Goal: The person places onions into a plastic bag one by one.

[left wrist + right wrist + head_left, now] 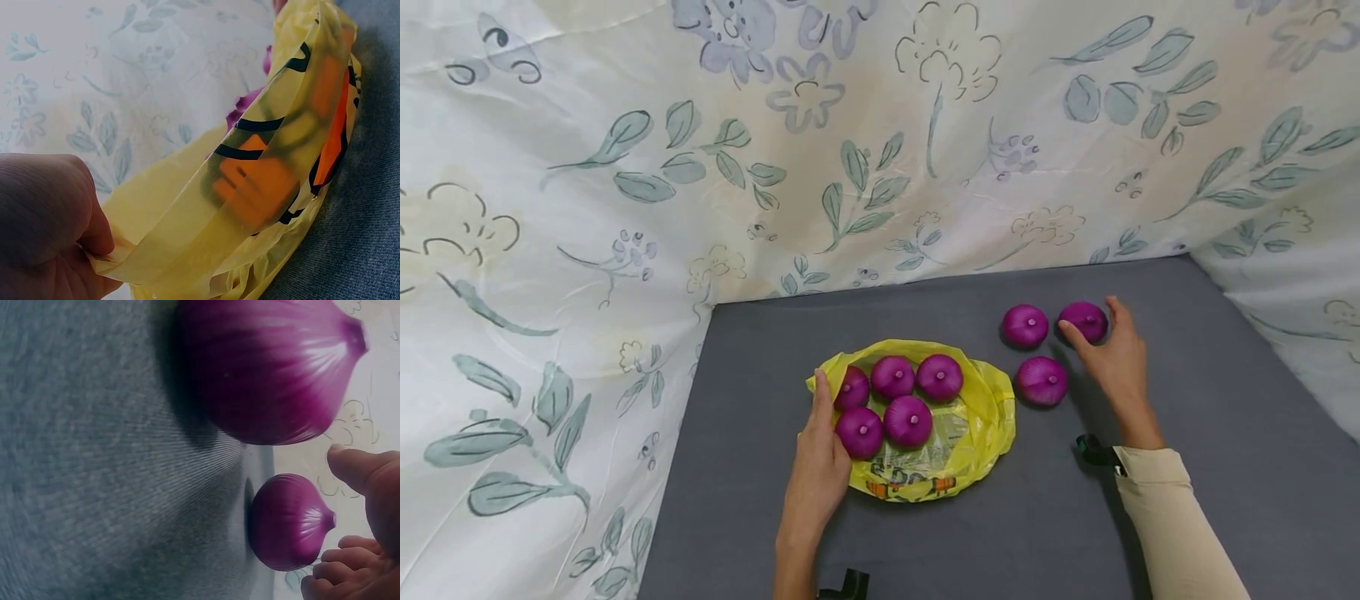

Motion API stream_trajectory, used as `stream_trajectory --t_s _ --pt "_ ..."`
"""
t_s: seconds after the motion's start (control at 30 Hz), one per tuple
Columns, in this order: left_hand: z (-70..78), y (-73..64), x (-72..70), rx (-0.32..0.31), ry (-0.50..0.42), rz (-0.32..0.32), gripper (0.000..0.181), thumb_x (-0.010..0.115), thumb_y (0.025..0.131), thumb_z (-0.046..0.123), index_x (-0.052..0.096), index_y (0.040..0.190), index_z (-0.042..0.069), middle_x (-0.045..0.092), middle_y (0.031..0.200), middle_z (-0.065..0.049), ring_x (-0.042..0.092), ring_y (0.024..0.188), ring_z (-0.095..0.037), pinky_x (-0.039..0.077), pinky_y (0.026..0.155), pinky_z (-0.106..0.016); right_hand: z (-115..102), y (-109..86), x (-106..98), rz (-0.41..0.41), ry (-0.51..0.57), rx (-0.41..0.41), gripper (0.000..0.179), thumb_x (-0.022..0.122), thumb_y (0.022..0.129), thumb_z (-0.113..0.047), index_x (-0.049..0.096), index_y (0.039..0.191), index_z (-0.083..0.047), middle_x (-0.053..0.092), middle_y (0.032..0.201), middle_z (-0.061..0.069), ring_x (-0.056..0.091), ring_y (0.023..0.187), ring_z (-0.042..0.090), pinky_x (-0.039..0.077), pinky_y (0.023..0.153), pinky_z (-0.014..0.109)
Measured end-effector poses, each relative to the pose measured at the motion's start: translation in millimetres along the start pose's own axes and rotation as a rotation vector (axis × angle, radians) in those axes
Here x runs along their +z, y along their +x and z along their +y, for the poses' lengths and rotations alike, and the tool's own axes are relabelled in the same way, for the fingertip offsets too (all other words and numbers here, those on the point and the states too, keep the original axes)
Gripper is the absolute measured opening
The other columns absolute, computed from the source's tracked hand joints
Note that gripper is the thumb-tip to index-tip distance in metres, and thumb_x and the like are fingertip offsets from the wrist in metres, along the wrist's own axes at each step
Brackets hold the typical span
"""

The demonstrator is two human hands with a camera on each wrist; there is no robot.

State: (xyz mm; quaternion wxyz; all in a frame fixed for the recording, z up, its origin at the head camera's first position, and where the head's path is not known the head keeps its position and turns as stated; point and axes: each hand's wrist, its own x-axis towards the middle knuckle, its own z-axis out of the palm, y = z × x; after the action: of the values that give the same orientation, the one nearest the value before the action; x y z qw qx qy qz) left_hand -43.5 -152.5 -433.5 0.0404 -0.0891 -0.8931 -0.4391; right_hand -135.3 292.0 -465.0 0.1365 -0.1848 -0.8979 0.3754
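Observation:
My left hand [822,467] pinches the left rim of a yellow plastic bag [988,417], its thumb and fingers also showing on the plastic in the left wrist view. Several purple onions [908,422] lie inside the bag, toward its left and back. At the back right, my right hand [1118,362] reaches around a purple onion [1084,322], thumb and fingers spread on either side. In the right wrist view the fingers [340,569] stand slightly apart from that onion [290,522]. Two more onions sit close by, one at the back [1025,326] and one nearer the bag [1042,382].
A grey cloth surface [752,533] lies under everything. Floral fabric [865,167] hangs along the back and both sides. Dark straps [1097,451] sit at the wrists, and a beige sleeve [1176,517] covers the right forearm.

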Motion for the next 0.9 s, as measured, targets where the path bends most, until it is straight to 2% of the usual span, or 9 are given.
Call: stream_trajectory --t_s 0.2,0.37,0.47,0.67,0.9 --pt "0.5 -0.4 0.9 -0.001 0.000 -0.005 0.087 0.047 0.102 -0.011 0.005 0.172 0.019 0.018 0.176 -0.010 0.021 0.160 -0.023 0.034 0.121 -0.049 5 1.9 4 -0.012 -0.003 -0.012 0.096 0.076 0.097 -0.044 0.025 0.167 -0.001 0.042 0.161 0.030 0.049 0.139 0.053 0.041 0.111 0.066" --pt "0.2 -0.2 1.9 -0.004 0.001 -0.003 0.090 0.046 0.102 -0.010 0.003 0.172 0.025 0.018 0.177 -0.010 0.022 0.159 -0.023 0.036 0.120 -0.050 8 5.1 6 -0.010 0.003 -0.006 0.097 0.077 0.096 -0.043 0.026 0.166 0.000 0.044 0.159 0.032 0.051 0.137 0.052 0.042 0.110 0.066" --pt "-0.5 -1.4 2.6 0.001 0.004 0.003 0.089 0.047 0.102 -0.011 0.003 0.172 0.025 0.018 0.176 -0.011 0.022 0.159 -0.024 0.037 0.119 -0.051 11 7.4 7 0.004 0.006 -0.006 0.095 0.078 0.095 -0.041 0.030 0.165 0.000 0.047 0.156 0.032 0.053 0.135 0.052 0.044 0.108 0.065" --pt "-1.6 -3.2 5.0 0.049 0.024 0.029 0.089 0.047 0.101 -0.013 0.004 0.172 0.019 0.021 0.175 -0.016 0.027 0.158 -0.030 0.042 0.114 -0.054 21 12.0 8 0.042 0.003 -0.033 0.085 0.079 0.095 -0.032 0.038 0.160 0.003 0.054 0.149 0.034 0.055 0.131 0.053 0.045 0.105 0.065" --pt "0.1 -3.9 6.5 0.044 0.028 0.031 0.088 0.047 0.102 -0.012 0.005 0.172 0.021 0.022 0.175 -0.014 0.026 0.158 -0.028 0.042 0.114 -0.055 26 14.0 8 0.038 0.019 -0.058 0.075 0.079 0.096 -0.030 0.046 0.155 0.004 0.059 0.143 0.034 0.058 0.127 0.051 0.046 0.103 0.063"
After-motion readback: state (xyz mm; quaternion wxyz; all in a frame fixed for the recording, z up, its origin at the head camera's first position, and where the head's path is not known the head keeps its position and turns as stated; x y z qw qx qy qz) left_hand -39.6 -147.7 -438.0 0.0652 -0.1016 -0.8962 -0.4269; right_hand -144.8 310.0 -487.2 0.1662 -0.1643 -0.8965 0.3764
